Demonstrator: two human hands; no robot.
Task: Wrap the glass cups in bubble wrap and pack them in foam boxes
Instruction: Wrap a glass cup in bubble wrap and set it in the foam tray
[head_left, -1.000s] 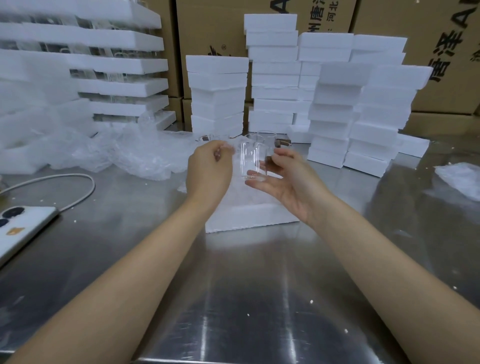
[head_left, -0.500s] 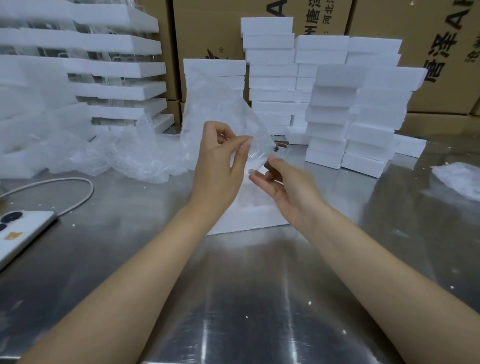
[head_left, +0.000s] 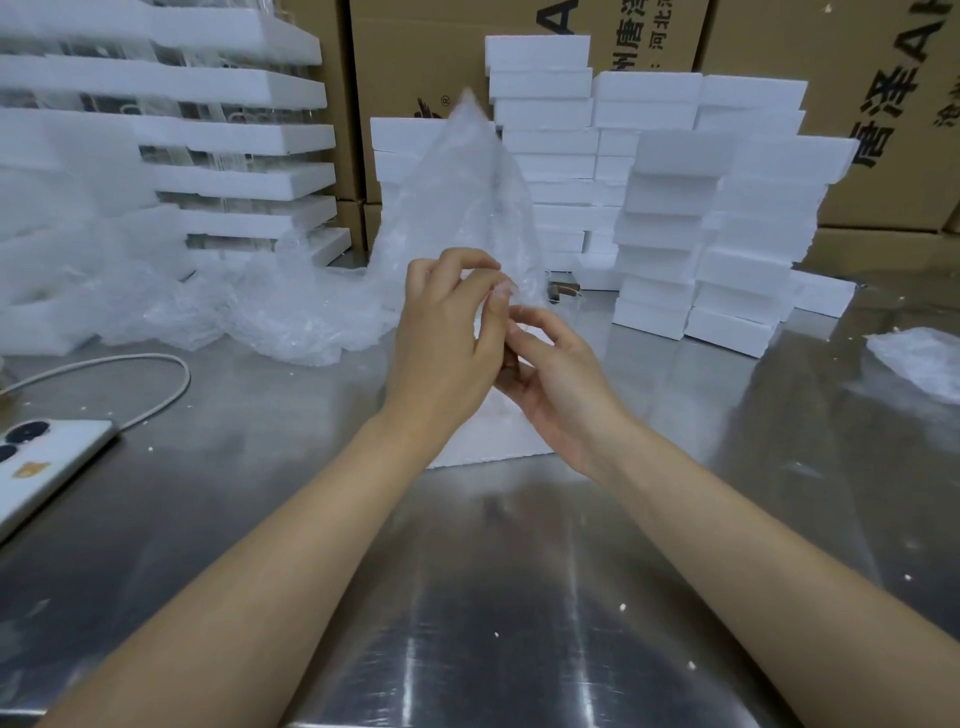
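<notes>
Bubble wrap (head_left: 457, 208) vertical, tip up; left hand (head_left: 441, 338), right hand (head_left: 563, 389) fingers (head_left: 485, 293) pinching bottom.

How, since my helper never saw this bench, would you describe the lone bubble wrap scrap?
On the steel table, look right of the stacked foam boxes, at the edge. The scrap lies alone, small, unlike the heap on the left or the held sheet.

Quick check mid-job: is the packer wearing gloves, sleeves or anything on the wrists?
No. The left hand and right hand are bare: no gloves, rings, watch or wristband visible. The left forearm and right forearm are uncovered down to the frame's edge, so no sleeve shows.
</notes>
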